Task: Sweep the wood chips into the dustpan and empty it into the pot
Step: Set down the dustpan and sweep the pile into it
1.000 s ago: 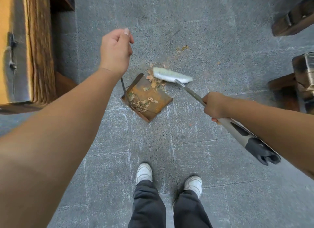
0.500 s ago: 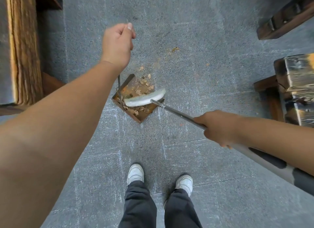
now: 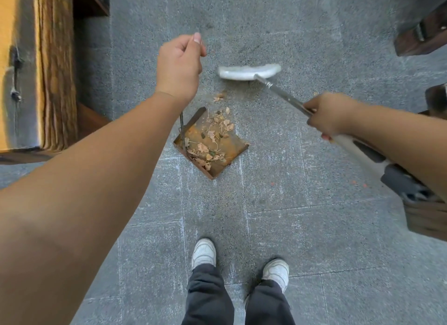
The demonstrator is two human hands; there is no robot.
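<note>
My left hand [image 3: 179, 65] sits upper centre of the frame, its fingers [image 3: 197, 37] curled into a loose fist round what I take to be the top of the thin dark dustpan handle [image 3: 182, 123]; the hand hides the grip itself, so I can't confirm the contact, only that the rod runs down from below the wrist to the pan's rear corner. My right hand [image 3: 329, 114], at centre right, has its fingers wrapped round the metal broom shaft [image 3: 280, 92], which slants from lower right up to upper left.

Moving outward: the white broom head [image 3: 249, 71] lies above the pan, its long axis running roughly left to right across the frame, blurred, and I can't tell whether it touches the floor [image 3: 290, 228]. The rusty dustpan [image 3: 217, 143] rests flat on the stone floor at centre frame, open mouth facing the upper right, with wood chips [image 3: 205, 150] and dry bits already heaped towards its back wall. A few loose chips [image 3: 219, 97] lie on the floor between the broom head and the pan's lip, nearer the pan.

That's the relation that matters, I reckon: the stray chips sit down-frame of the bristles and in line with the mouth, so a pull towards me and slightly left should carry them in. The right hand does that work. No pot is in sight.
</note>
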